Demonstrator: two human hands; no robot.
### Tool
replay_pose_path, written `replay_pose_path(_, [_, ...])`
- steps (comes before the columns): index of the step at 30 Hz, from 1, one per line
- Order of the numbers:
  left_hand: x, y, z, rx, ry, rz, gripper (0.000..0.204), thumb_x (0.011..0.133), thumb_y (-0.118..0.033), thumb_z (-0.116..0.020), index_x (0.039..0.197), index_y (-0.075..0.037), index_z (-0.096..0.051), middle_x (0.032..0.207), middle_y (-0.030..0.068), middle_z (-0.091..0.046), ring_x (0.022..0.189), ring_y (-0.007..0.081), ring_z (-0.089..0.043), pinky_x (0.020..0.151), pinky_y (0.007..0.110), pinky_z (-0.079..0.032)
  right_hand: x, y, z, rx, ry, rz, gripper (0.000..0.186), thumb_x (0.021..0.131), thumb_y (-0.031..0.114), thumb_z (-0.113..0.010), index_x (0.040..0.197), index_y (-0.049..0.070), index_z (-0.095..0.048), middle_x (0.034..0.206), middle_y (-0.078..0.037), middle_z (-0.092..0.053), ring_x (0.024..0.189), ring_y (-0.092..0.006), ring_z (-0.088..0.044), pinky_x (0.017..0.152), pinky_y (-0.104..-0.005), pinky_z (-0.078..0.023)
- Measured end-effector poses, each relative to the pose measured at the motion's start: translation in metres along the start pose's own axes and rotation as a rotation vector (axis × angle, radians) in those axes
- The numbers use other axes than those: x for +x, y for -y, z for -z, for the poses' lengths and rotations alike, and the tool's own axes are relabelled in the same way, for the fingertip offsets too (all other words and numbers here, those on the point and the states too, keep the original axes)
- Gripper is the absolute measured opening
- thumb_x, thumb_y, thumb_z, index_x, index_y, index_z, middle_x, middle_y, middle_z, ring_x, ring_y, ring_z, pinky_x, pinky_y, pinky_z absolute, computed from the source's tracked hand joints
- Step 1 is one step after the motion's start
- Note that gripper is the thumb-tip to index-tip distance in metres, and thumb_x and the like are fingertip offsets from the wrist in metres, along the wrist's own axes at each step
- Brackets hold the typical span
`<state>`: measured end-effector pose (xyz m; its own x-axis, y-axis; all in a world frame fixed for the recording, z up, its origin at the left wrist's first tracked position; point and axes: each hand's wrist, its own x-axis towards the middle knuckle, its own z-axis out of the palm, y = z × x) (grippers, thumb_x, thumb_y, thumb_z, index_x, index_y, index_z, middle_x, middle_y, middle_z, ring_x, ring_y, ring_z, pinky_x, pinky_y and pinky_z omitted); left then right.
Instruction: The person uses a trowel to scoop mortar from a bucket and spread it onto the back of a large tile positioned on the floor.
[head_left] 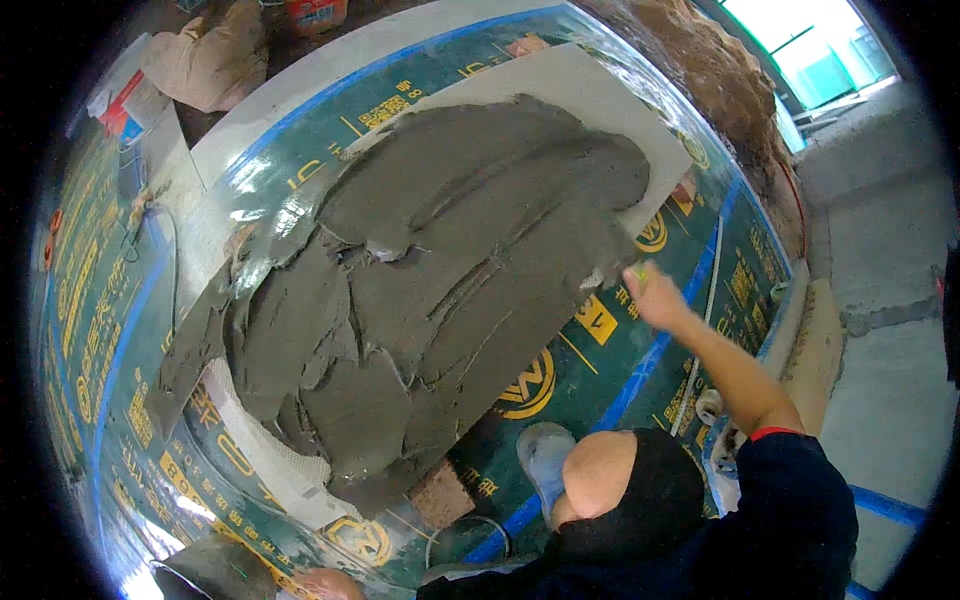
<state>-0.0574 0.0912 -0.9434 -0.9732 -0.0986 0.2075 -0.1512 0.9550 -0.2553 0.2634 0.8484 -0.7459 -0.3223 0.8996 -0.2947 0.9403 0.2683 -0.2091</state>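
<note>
A large pale tile [640, 130] lies raised over a printed green protective sheet, most of its face under thick grey mortar [450, 260]. At its right edge my right hand [658, 296] is closed round the yellow-green handle of a trowel [603, 275]. Mortar smears the trowel's blade, which touches the layer there. My left hand [330, 584] shows only in part at the lower edge, beside a grey mortar-stained bucket [215, 570]; its fingers are too unclear to read. The mortar has ridges and long strokes, and overhangs the tile at the left.
A brick [442, 494] sits under the near tile edge, beside my shoe [546, 458] and bare knee. Blue tape [640, 375] crosses the green sheet. Far left stand a paper sack [215, 60] and a red bucket [316, 12]. Concrete floor [895, 260] runs along the right.
</note>
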Motion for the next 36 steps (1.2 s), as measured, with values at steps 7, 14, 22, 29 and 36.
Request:
replay_pose_path(7, [0.000, -0.003, -0.008, 0.004, 0.017, -0.025, 0.045, 0.107, -0.021, -0.031, 0.145, 0.002, -0.037, 0.146, 0.0223, -0.042, 0.132, 0.0377, -0.044, 0.106, 0.048, -0.039, 0.056, -0.122, -0.005, 0.374, -0.057, -0.328, 0.052, 0.101, 0.050, -0.043, 0.118, 0.003, -0.056, 0.070, -0.011, -0.061, 0.051, -0.0220, -0.059, 0.053, -0.0395, -0.050])
replay_pose_path(14, [-0.003, 0.014, -0.022, -0.004, 0.089, -0.002, 0.046, 0.108, -0.021, -0.028, 0.147, 0.003, -0.033, 0.147, 0.0250, -0.040, 0.132, 0.0385, -0.043, 0.104, 0.048, -0.041, 0.017, -0.128, 0.001, 0.450, -0.200, -0.388, 0.055, 0.099, 0.052, -0.050, 0.133, 0.009, -0.054, 0.068, -0.003, -0.051, 0.050, -0.0139, -0.050, 0.045, -0.0314, -0.043])
replay_pose_path(22, [0.000, 0.003, 0.003, 0.010, 0.053, -0.016, 0.044, 0.106, -0.018, -0.032, 0.144, 0.004, -0.038, 0.142, 0.0236, -0.046, 0.124, 0.0383, -0.050, 0.101, 0.050, -0.044, -0.009, -0.020, -0.061, 0.987, 0.027, -0.172, 0.050, 0.099, 0.058, -0.047, 0.107, 0.009, -0.051, 0.065, -0.005, -0.052, 0.045, -0.0144, -0.050, 0.041, -0.0309, -0.042])
replay_pose_path(29, [-0.004, 0.007, -0.007, -0.087, 0.067, 0.023, 0.043, 0.104, -0.014, -0.032, 0.145, 0.001, -0.036, 0.141, 0.0217, -0.047, 0.124, 0.0370, -0.051, 0.100, 0.049, -0.045, -0.059, -0.106, -0.072, 0.701, -0.051, -0.383, 0.061, 0.098, 0.058, -0.049, 0.129, 0.005, -0.048, 0.059, -0.003, -0.046, 0.044, -0.0132, -0.046, 0.041, -0.0311, -0.040])
replay_pose_path(36, [-0.005, 0.038, -0.041, -0.025, 0.108, 0.007, 0.046, 0.105, -0.019, -0.034, 0.144, 0.003, -0.038, 0.146, 0.0216, -0.044, 0.133, 0.0378, -0.045, 0.108, 0.046, -0.040, -0.033, -0.070, -0.018, 0.783, -0.099, -0.237, 0.048, 0.098, 0.058, -0.050, 0.099, 0.009, -0.050, 0.058, -0.003, -0.047, 0.043, -0.0140, -0.048, 0.040, -0.0309, -0.041])
